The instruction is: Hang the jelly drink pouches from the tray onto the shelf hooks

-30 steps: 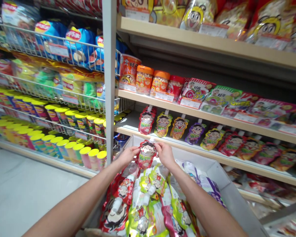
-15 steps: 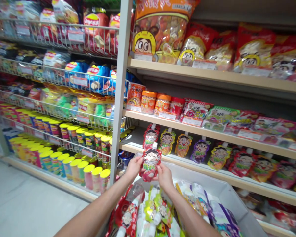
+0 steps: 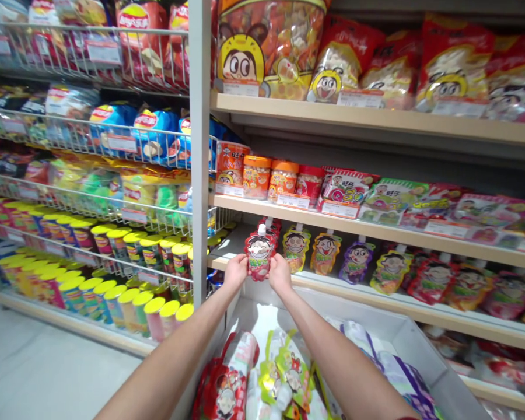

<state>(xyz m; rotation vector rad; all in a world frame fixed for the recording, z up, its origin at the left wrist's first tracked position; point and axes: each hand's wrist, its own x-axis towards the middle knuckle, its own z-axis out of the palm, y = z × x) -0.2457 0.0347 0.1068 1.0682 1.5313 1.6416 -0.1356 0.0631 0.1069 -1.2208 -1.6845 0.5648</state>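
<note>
Between my two hands is a red spouted jelly pouch [image 3: 260, 254] with a cartoon face and a white cap, held upright at the front of the lower shelf. My left hand [image 3: 236, 272] grips its lower left side, and my right hand [image 3: 280, 272] its lower right side. Another red pouch [image 3: 272, 224] stands just behind it, mostly hidden. To the right on the same shelf is a row with a yellow pouch [image 3: 296, 249], an orange pouch [image 3: 326, 253] and a purple pouch [image 3: 356, 261]. Beneath my forearms, a grey bin [image 3: 389, 321] holds more spouted pouches [image 3: 284, 367].
A grey upright post [image 3: 200, 157] stands left of my hands. Beyond it, wire racks [image 3: 87, 131] carry chip bags and yellow-lidded canisters [image 3: 126, 297]. Above the pouches, a shelf edge [image 3: 289, 212] bears small jars and candy bags. Larger snack bags [image 3: 345, 58] sit higher up.
Both hands have moved forward and slightly up with the red pouch, from above the bin to the lower shelf's front. The view has shifted a little closer to the shelves.
</note>
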